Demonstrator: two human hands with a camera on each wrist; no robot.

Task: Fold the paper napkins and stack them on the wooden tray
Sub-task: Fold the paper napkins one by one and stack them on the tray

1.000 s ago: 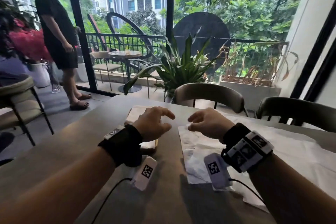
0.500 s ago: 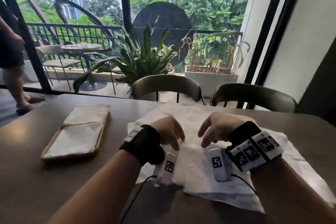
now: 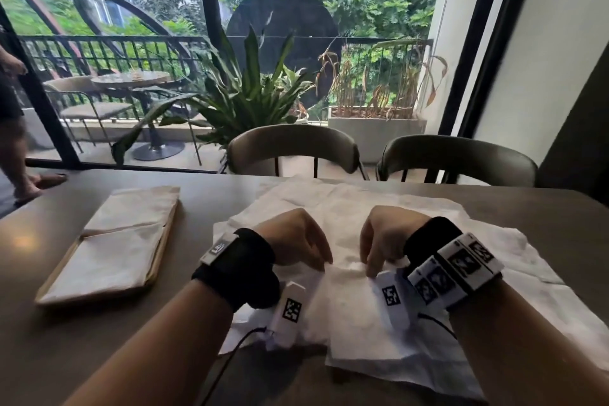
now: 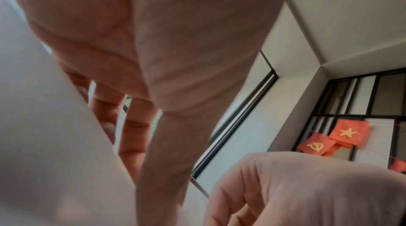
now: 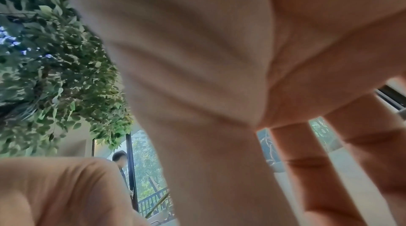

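Observation:
A wooden tray (image 3: 157, 269) lies at the table's left with folded white napkins (image 3: 112, 250) on it. A pile of unfolded white napkins (image 3: 362, 204) is spread across the middle and right of the table. Both hands are side by side on this pile, fingers pointing down. My left hand (image 3: 321, 262) pinches the top napkin near its front edge, and my right hand (image 3: 370, 269) pinches it a little to the right. A raised ridge of paper (image 3: 347, 265) runs between them. In the left wrist view, lifted paper (image 4: 54, 143) hides the fingertips.
Two chairs (image 3: 293, 150) (image 3: 458, 158) stand at the table's far side, in front of a window with plants. A person's legs (image 3: 16, 148) are at the far left beside the table. Wrist camera cables (image 3: 230, 353) trail over the table's near part.
The view has swung right from the tray to the napkin pile. Both hands came down on the pile, drew slightly nearer, and their fingers closed on the top napkin.

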